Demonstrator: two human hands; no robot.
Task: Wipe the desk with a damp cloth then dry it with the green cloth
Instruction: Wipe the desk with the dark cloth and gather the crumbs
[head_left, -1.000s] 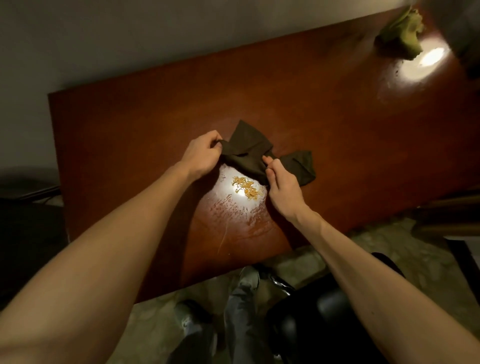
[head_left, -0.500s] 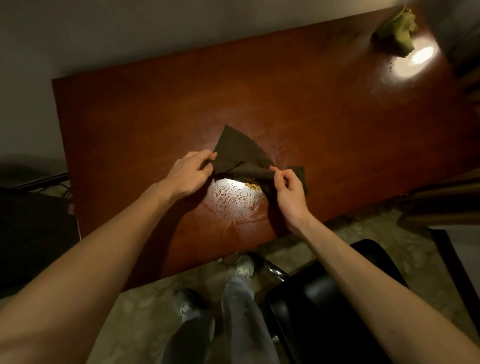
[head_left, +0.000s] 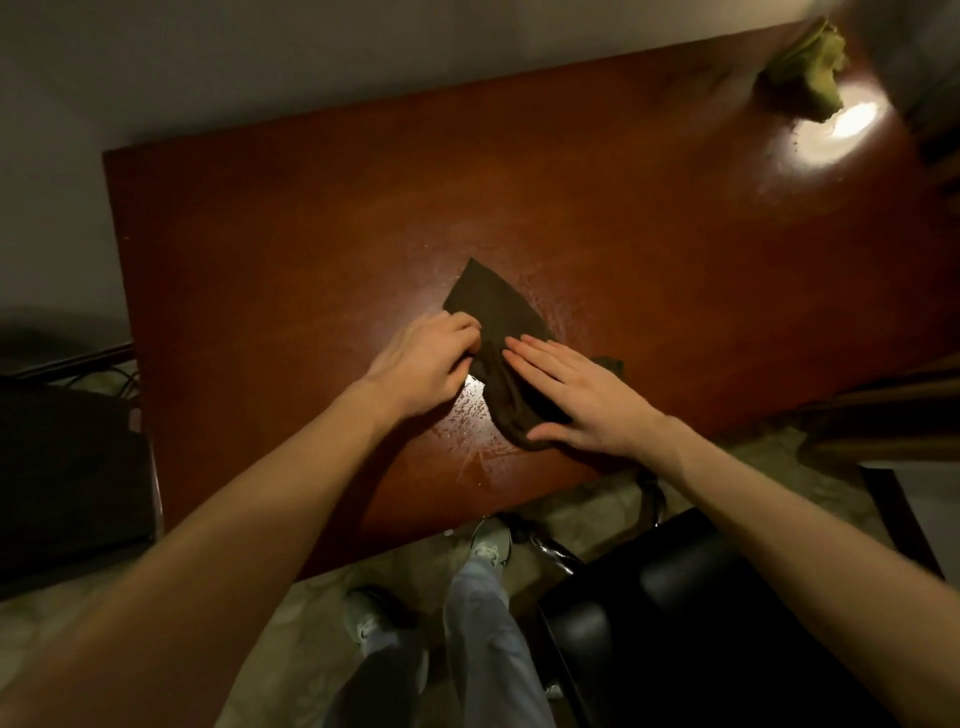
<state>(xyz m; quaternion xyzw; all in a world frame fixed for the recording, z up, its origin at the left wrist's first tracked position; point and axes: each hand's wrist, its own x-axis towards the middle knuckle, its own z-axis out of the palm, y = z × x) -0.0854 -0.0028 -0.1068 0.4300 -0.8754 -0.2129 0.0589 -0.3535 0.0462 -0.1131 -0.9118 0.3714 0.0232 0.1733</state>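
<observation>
Though wet (streaky), reddish desk beside wall

Glossy reddish wood desk, wet-streaked near; matt dark cloth; crumpled green cloth far right; shiny black chair.

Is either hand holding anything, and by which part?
The left hand grips the dark cloth by its edge; the right hand only presses flat on it.

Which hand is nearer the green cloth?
Right. The right hand lies flat on the dark cloth, toward the green cloth; the left hand holds its opposite edge, farther away.
</observation>
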